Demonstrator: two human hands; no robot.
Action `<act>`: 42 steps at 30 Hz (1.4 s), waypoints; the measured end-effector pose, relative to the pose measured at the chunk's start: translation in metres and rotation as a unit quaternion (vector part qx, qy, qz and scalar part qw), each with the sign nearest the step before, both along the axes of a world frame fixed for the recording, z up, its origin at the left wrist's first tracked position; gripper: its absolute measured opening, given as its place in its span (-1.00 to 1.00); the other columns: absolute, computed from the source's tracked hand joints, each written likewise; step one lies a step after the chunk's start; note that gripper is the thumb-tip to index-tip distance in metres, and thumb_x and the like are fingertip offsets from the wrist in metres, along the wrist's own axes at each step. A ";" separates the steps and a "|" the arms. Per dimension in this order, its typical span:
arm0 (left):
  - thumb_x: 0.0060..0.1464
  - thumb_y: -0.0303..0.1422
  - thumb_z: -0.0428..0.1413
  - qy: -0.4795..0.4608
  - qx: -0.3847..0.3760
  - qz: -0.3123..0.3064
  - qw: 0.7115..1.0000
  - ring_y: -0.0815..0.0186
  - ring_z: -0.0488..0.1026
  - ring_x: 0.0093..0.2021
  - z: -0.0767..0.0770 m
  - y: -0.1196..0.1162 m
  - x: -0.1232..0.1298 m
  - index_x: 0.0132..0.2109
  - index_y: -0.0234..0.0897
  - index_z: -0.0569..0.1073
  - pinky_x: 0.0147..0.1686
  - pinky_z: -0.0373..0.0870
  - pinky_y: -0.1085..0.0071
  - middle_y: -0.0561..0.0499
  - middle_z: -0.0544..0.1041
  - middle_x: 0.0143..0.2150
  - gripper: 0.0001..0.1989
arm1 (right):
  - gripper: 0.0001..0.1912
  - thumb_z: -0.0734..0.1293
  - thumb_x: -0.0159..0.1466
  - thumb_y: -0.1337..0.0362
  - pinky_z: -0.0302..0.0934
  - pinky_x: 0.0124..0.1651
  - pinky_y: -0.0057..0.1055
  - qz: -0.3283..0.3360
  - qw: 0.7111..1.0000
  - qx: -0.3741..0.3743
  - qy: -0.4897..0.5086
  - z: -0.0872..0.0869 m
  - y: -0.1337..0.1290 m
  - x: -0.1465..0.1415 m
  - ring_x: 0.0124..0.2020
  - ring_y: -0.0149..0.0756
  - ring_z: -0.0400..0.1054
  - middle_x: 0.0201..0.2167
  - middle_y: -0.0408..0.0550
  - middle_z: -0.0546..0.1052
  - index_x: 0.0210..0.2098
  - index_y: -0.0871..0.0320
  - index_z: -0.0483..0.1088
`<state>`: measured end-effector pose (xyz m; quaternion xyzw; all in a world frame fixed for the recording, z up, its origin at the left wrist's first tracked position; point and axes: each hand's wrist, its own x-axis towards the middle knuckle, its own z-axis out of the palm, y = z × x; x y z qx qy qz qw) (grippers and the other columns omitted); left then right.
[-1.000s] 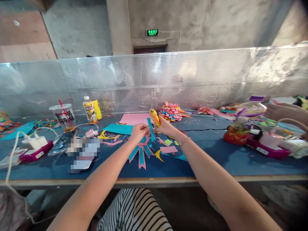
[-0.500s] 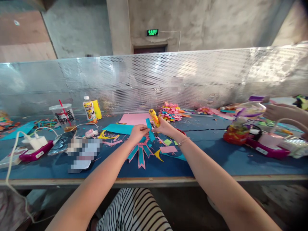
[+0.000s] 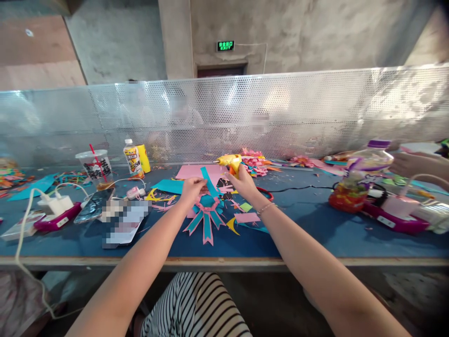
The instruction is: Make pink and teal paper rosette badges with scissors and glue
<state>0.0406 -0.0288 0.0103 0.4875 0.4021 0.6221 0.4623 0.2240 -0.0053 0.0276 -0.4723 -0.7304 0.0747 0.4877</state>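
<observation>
Blue-and-pink paper rosette lies on the table; beyond it, fingers of the left hand pinch a blue paper strip, while right hand clasps a yellow glue gun.

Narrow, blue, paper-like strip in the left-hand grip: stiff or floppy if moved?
The narrow, blue, paper-like strip is probably stiff enough to hold its shape: it extends straight beyond the left-hand grip with no obvious sag. It is likely light, looking thin and flat. Pushed end-on, it may buckle, being long and slim.
</observation>
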 end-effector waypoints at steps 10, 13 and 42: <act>-0.23 -0.37 0.20 0.016 -0.012 0.012 1.000 0.40 0.40 -0.65 0.001 -0.001 -0.001 -0.52 -0.39 0.41 -0.57 0.40 0.48 0.04 0.43 -0.66 -0.85 | -0.61 0.16 0.22 0.18 0.20 -0.15 -0.17 -0.106 0.978 0.106 -0.142 -0.009 0.004 -0.005 -0.10 0.02 0.26 -0.12 0.26 0.29 -0.04 0.30 0.10; -0.22 -0.37 0.19 0.021 -0.012 0.011 1.000 0.40 0.40 -0.65 0.001 -0.001 -0.001 -0.52 -0.39 0.41 -0.57 0.40 0.47 0.04 0.42 -0.66 -0.85 | -0.62 0.14 0.24 0.20 0.21 -0.15 -0.16 -0.103 0.977 0.099 -0.157 -0.009 0.002 -0.008 -0.11 0.01 0.26 -0.12 0.27 0.29 -0.04 0.33 0.10; -0.21 -0.40 0.20 0.021 -0.023 0.012 0.999 0.41 0.40 -0.65 0.003 -0.002 -0.002 -0.51 -0.39 0.40 -0.58 0.39 0.49 0.05 0.42 -0.65 -0.86 | -0.72 0.09 0.22 0.30 0.20 -0.17 -0.14 -0.108 0.978 0.086 -0.155 -0.010 0.008 -0.002 -0.14 -0.01 0.26 -0.16 0.24 0.28 -0.09 0.28 0.08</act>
